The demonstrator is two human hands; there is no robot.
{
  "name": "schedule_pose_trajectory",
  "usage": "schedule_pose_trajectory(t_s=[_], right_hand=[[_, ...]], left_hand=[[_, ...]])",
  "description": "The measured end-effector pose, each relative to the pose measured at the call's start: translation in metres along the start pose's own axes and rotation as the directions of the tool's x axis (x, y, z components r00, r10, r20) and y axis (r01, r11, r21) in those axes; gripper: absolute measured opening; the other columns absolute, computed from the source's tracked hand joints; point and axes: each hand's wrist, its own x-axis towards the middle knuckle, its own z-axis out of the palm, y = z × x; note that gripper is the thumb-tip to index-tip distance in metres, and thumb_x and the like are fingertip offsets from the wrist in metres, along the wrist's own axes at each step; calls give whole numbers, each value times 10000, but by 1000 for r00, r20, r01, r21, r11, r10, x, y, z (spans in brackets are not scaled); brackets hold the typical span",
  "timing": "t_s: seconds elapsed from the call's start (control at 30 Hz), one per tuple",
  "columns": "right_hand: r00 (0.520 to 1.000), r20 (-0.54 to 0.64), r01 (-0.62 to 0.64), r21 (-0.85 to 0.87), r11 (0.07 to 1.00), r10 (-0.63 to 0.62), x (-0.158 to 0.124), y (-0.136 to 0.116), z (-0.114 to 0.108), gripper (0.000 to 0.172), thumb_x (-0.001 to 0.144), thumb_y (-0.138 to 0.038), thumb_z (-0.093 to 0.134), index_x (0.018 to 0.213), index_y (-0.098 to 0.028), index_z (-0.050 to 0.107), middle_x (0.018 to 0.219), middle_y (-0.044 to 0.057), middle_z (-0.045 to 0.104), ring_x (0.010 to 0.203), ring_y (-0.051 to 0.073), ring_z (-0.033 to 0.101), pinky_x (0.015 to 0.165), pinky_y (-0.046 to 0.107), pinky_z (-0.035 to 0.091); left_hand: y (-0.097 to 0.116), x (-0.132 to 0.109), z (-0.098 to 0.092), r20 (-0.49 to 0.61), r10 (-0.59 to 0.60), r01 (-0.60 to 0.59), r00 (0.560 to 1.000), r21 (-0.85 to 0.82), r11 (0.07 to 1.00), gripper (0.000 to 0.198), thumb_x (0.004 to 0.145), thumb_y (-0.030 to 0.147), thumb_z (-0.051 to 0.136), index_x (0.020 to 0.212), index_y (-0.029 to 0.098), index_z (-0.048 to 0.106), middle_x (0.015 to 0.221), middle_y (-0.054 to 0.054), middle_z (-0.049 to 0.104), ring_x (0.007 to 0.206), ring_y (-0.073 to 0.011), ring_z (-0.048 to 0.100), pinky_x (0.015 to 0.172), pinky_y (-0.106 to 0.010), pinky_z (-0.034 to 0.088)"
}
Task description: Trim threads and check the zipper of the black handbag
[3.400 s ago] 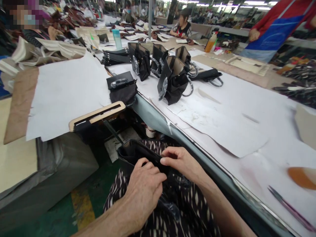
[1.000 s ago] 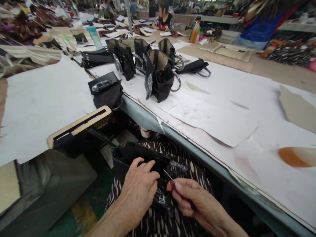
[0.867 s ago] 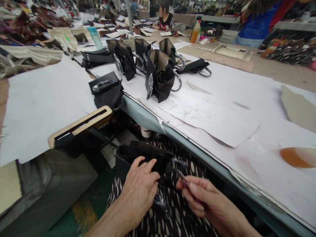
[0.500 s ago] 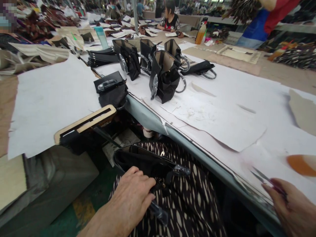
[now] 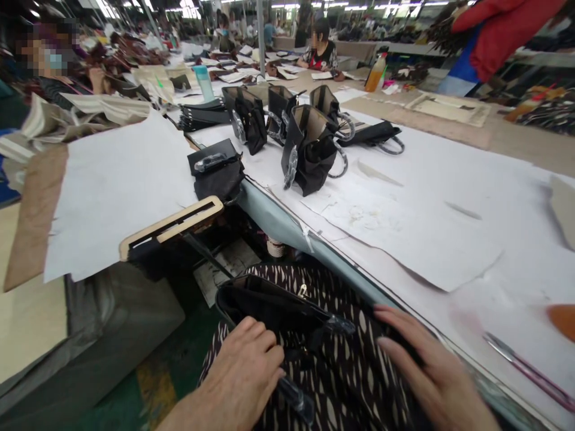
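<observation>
Here's the black bag (image 5: 265,302) on the patterned cloth (image 5: 372,374) of the person's lap, mouth open. The left hand (image 5: 247,368) has it by the near rim, fingers bent tightly over, tips out of sight. And the right hand (image 5: 431,365): loose, fingers parted, nothing visible in it, between bag and table edge. The pink-handled tool (image 5: 532,374) lies unheld on the table's near right. How far along? The body looks assembled, I'd judge; a wrapped handle (image 5: 296,400) shows at the near side, a metal fitting (image 5: 303,291) at the far rim. Whether anything inside wants finishing, I can't tell. Four upright bags (image 5: 309,152) stand farther off; this one isn't among them.
</observation>
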Motion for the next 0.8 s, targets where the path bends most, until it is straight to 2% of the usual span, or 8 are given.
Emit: schedule_pose_trajectory(t_s=[0.03,0.1,0.23,0.33,0.43,0.53,0.63,0.8], right_hand=[[992,117,34,35,999,-38,7,-24,15,463,793,-476,476,1182,-226,509,1324,74,439,1222,251,372,1064,406,231],[975,209,64,57,996,-74,21,-60,43,539,748,-450,544,1235,-233,462,1315,57,455,1214,241,386,1054,392,253],[966,257,30,-12,999,-26,41,-88,77,410,767,-347,506,1151,-205,526,1079,68,618,1024,239,538,889,353,396],[954,280,114,-26,993,-102,53,-98,72,283,799,-326,445,1028,-231,581,919,42,655,889,218,580,771,302,417],[933,298,247,-119,962,-203,63,-117,48,223,817,-333,395,863,-238,591,740,14,637,712,194,570,638,282,395],[942,282,270,-319,908,-181,65,-136,28,209,801,-375,406,748,-246,561,617,-2,589,619,192,531,566,286,340],[934,320,275,-360,891,-160,59,-148,32,185,785,-365,426,706,-241,539,638,11,603,635,202,543,570,291,331],[929,336,259,-288,922,-157,45,-162,59,257,789,-428,424,849,-242,591,773,62,655,788,260,586,691,349,375]], left_hand=[[0,0,0,-10,8,-8,1000,10,1000,81,798,179,523,718,187,534,747,-2,556,719,-173,460,700,-328,297],[-2,-2,3,-39,24,-23,999,24,999,83,790,188,537,708,187,525,730,4,554,701,-165,461,693,-322,295],[-13,-11,11,-202,91,-84,975,41,996,158,814,259,521,674,187,505,675,15,552,651,-151,457,655,-320,287],[-19,-22,-4,-280,92,-97,956,-3,995,182,854,252,458,698,184,523,686,11,574,655,-139,469,671,-320,301],[-21,-38,-40,-194,51,-85,980,-169,982,180,850,233,488,684,188,540,700,25,597,696,-113,502,759,-290,333],[-28,-57,-68,-135,13,-61,991,-360,931,114,824,264,559,728,209,584,735,35,628,759,-103,538,842,-261,338],[-49,-66,-69,-146,-34,-40,989,-477,878,206,838,362,528,741,204,618,718,23,635,742,-111,536,832,-260,355],[-91,-62,-59,-143,-197,110,970,-464,879,490,851,458,449,472,152,510,467,26,441,631,-118,451,639,-220,364]])
